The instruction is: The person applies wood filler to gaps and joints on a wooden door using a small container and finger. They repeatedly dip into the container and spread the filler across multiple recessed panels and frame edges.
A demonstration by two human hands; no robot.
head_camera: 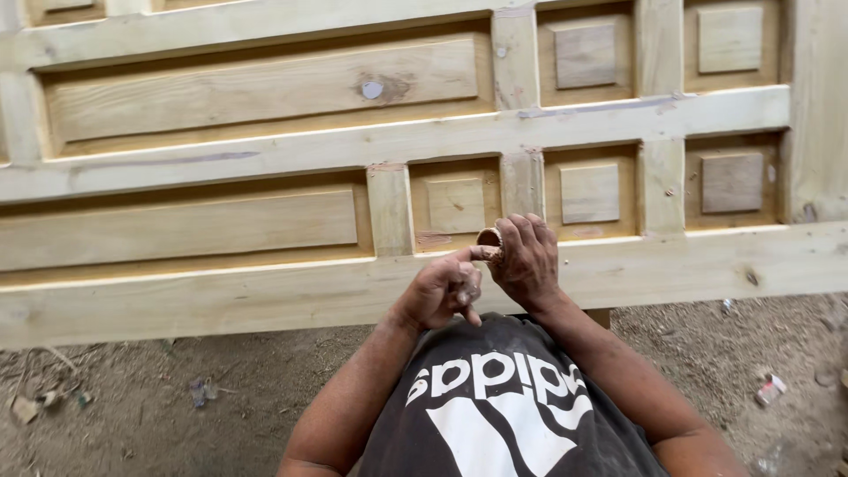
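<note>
While both hands are raised together in front of the chest, the right hand [527,261] has its fingers curled tight round a small round tan object [488,237], of which only the top rim shows above the knuckles; what the object is cannot be told. The left hand [448,287] sits just beside and touching the right, its forefinger stretched out to the rim of the object and its other fingers folded in toward the palm, seemingly pinched on something small and pale that is too hidden to name. Both hands hover over the near long edge of a pale wooden door [265,221] lying flat, close to the middle of that edge, and the object is held just above the lowest rail. The door's face carries long recessed panels toward its left end and small square raised blocks [590,193] toward its right end, with a filled knot [372,89] on the upper long panel. A dark printed shirt [503,406] fills the bottom centre. Bare dirt ground [132,389] with scattered scraps [771,389] lies below the door's near edge.
</note>
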